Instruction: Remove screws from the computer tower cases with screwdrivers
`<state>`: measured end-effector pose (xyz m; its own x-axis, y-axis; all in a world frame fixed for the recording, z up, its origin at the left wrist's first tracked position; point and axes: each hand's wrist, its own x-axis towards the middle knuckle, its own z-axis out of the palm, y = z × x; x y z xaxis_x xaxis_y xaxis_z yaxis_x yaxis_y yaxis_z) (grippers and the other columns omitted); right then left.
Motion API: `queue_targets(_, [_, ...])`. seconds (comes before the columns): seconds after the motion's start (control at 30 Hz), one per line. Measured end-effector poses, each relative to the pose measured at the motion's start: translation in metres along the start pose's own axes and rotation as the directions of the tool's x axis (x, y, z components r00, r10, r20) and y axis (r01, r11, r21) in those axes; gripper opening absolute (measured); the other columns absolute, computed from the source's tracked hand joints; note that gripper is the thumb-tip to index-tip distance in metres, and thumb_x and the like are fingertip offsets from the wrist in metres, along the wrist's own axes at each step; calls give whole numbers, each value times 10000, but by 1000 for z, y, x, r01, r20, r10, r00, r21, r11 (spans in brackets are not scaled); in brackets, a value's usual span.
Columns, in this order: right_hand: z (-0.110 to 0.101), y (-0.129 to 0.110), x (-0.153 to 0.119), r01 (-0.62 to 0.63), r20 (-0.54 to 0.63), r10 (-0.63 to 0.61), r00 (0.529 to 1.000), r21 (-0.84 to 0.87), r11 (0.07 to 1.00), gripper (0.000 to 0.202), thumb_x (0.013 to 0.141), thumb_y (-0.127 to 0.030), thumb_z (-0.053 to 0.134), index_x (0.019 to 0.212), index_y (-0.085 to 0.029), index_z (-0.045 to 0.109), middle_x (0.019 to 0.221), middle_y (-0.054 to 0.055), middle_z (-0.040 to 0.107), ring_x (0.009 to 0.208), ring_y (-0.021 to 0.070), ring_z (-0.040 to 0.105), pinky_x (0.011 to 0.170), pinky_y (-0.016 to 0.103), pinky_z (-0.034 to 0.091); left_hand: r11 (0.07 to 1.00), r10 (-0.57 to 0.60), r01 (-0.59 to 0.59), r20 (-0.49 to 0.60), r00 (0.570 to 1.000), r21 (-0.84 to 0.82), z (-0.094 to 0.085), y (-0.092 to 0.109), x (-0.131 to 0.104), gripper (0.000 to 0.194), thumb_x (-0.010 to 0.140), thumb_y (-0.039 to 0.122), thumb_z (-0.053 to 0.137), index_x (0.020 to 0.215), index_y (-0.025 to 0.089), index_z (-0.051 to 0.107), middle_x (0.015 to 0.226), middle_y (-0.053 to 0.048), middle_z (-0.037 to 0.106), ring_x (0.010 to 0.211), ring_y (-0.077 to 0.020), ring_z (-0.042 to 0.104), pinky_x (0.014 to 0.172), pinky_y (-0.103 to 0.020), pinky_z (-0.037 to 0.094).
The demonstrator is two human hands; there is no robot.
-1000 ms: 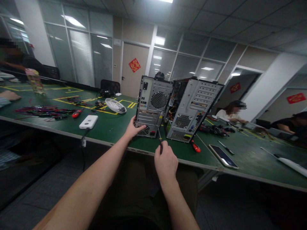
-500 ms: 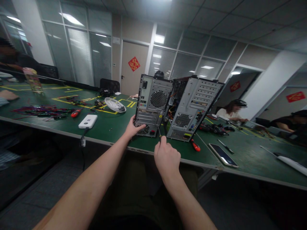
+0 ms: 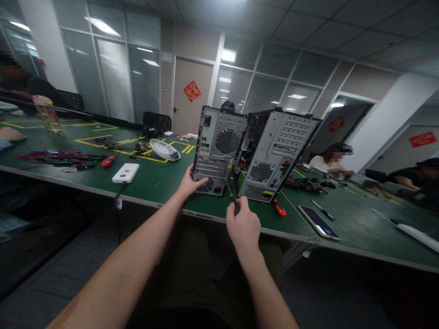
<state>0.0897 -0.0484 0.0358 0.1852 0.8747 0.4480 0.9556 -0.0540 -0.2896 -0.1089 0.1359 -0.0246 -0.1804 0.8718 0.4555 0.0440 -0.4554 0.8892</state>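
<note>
Two computer cases stand upright on the green table with their rear panels facing me. My left hand grips the lower left edge of the left case, its thumb across the panel near the lower grille. Closed around the dark handle of a screwdriver is my right hand, just in front of the table edge. The screwdriver's shaft points up at the left case's lower right corner; its exact tip contact is too small to tell. The right case stands angled beside the left one, with wires showing inside.
On the left lie a white power bank, a red-handled tool, tangled wires and a white round cover. A red-handled screwdriver and a phone lie right. People sit at both sides.
My right hand has shifted slightly right and down, and more of the screwdriver's handle shows. My left hand has stayed on the left case.
</note>
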Motion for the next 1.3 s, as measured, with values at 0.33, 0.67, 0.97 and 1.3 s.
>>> queue_targets(0.33, [10, 5, -7, 71, -46, -71, 996, -15, 997, 118, 1077, -272, 532, 1141, -211, 610, 866, 26, 754, 707, 177, 697, 607, 287, 268, 1000, -10, 10, -4, 1000, 14, -1, -4, 1, 1061, 650, 504, 955, 1535, 209, 451, 1535, -189, 592, 1393, -317, 608, 1238, -511, 416])
queue_targets(0.67, [7, 0, -7, 91, -54, -97, 994, -100, 991, 121, 1081, -281, 529, 1103, -205, 621, 859, 30, 744, 678, 163, 684, 583, 276, 263, 1000, 8, -8, -5, 1000, 0, 0, -4, 1, 1035, 659, 480, 950, 1529, 203, 461, 1512, -187, 607, 1407, -316, 595, 1241, -519, 410])
queue_targets(0.97, [7, -3, -9, 91, -57, -100, 993, -145, 985, 165, 1091, -295, 498, 1124, -202, 630, 865, 37, 742, 680, 175, 691, 572, 276, 292, 1000, -4, 4, -7, 1000, 4, 0, -4, 1, 1051, 654, 479, 953, 1530, 186, 452, 1517, -204, 601, 1394, -327, 607, 1226, -513, 433])
queue_targets(1.3, [6, -3, -10, 88, -46, -94, 994, -126, 988, 144, 1089, -287, 505, 1122, -202, 616, 873, 36, 749, 690, 176, 702, 570, 279, 281, 1000, -11, 11, -10, 1000, 12, -1, -2, 1, 1086, 640, 483, 966, 1547, 195, 442, 1520, -202, 599, 1402, -340, 598, 1243, -526, 410])
